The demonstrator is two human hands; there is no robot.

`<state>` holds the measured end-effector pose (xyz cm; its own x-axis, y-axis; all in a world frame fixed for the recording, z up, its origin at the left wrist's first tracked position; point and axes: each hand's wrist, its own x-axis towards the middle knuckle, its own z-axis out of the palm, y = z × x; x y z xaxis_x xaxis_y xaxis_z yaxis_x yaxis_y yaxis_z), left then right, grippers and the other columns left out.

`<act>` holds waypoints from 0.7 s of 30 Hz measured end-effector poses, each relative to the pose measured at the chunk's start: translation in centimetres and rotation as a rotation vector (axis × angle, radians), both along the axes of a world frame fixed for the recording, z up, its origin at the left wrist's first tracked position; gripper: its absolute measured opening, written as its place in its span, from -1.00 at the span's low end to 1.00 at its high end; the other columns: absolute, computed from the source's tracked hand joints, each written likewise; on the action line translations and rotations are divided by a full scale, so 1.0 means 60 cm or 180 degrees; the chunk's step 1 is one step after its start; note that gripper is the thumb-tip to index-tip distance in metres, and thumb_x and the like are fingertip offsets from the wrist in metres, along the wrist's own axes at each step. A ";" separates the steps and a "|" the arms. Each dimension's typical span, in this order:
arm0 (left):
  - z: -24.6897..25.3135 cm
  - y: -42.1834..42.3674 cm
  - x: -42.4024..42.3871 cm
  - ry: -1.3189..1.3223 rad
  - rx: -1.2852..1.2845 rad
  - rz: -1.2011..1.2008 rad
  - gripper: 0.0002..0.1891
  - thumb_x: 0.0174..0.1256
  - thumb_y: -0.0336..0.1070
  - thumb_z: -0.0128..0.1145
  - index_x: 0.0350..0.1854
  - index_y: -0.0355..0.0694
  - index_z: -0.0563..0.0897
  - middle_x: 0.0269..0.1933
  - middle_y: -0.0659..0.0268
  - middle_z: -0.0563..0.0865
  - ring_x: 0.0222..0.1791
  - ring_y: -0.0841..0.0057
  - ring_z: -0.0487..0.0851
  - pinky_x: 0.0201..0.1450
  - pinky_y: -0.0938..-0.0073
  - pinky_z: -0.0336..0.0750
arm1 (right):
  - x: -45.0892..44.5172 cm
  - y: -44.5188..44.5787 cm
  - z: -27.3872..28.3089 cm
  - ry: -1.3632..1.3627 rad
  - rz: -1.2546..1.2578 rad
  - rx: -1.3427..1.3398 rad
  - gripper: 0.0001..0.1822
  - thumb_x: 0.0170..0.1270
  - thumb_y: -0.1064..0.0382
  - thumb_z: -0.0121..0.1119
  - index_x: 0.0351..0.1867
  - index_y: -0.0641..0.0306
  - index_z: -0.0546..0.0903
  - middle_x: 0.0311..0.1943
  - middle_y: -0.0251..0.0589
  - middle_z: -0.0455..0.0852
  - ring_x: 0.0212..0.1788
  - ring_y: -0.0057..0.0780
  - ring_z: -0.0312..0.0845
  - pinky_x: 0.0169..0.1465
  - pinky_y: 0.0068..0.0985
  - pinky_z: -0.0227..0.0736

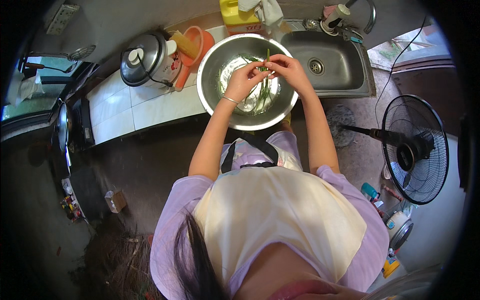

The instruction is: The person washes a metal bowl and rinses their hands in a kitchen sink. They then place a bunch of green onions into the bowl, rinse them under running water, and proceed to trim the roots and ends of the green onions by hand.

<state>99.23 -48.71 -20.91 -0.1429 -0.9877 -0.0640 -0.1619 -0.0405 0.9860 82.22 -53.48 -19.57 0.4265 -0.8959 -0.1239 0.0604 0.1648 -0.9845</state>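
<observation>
A large stainless steel basin (pixel 210 98) stands at the counter's edge before me, with water and long green leafy stalks (pixel 261 98) inside. Over its middle, my left hand (pixel 248 77) and my right hand (pixel 284 68) meet at the fingertips. Between them they pinch a green stalk (pixel 268 55), whose upper end sticks up past the fingers. Other stalks lie below the hands in the basin. A thin bracelet circles the left wrist.
Right of the basin is a steel sink (pixel 337 77) with a curved faucet (pixel 371 18). An electric cooker (pixel 140 62) and an orange plastic dipper (pixel 204 41) stand on the tiled counter (pixel 112 108) at left, a yellow jug (pixel 238 17) behind. A fan (pixel 414 150) stands at right.
</observation>
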 end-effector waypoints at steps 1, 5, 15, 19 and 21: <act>0.014 0.001 -0.001 0.0013 -0.0095 0.0060 -0.68 0.18 -0.25 0.22 -0.03 -0.26 0.61 -0.42 0.34 0.67 -0.43 0.69 0.57 -0.29 0.64 0.45 | -0.001 0.001 0.016 0.0072 -0.0025 -0.0125 -0.81 0.20 0.25 0.21 -0.26 0.34 0.59 -0.47 -0.36 0.59 -0.51 -0.71 0.45 -0.48 -0.73 0.35; 0.068 0.005 -0.001 -0.0144 -0.0431 0.0087 -0.75 0.22 -0.28 0.17 -0.12 -0.30 0.65 -0.40 0.36 0.61 -0.39 0.70 0.54 -0.28 0.68 0.41 | -0.001 0.002 0.053 0.0159 -0.0359 -0.0494 -0.81 0.17 0.23 0.25 -0.32 0.33 0.61 -0.56 -0.43 0.57 -0.57 -0.76 0.42 -0.51 -0.76 0.31; 0.096 0.015 0.006 0.0754 -0.0186 0.0055 -0.76 0.23 -0.24 0.19 -0.19 -0.30 0.59 -0.41 0.40 0.61 -0.42 0.72 0.54 -0.36 0.68 0.43 | 0.028 0.025 0.086 -0.0040 -0.0434 -0.0188 -0.78 0.15 0.18 0.28 -0.52 0.28 0.58 -0.64 -0.43 0.53 -0.65 -0.77 0.36 -0.60 -0.77 0.25; 0.090 0.016 0.019 0.0129 -0.0238 0.0093 -0.76 0.22 -0.23 0.19 -0.24 -0.32 0.60 -0.47 0.41 0.60 -0.47 0.73 0.52 -0.38 0.69 0.42 | 0.040 0.035 0.081 -0.0165 -0.0375 0.0045 -0.77 0.14 0.17 0.29 -0.48 0.27 0.56 -0.65 -0.42 0.51 -0.67 -0.78 0.33 -0.62 -0.77 0.22; 0.088 0.020 0.024 0.0320 -0.0199 0.0085 -0.78 0.25 -0.25 0.16 -0.23 -0.33 0.60 -0.46 0.39 0.61 -0.47 0.72 0.53 -0.37 0.68 0.44 | 0.039 0.037 0.080 -0.0343 -0.0229 0.0248 -0.78 0.19 0.16 0.23 -0.46 0.26 0.54 -0.63 -0.42 0.51 -0.66 -0.78 0.35 -0.62 -0.76 0.24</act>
<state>100.65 -47.53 -15.62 -0.1190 -0.9928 0.0110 -0.0619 0.0185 0.9979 84.56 -51.28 -14.74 0.3762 -0.9141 -0.1512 0.1794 0.2319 -0.9561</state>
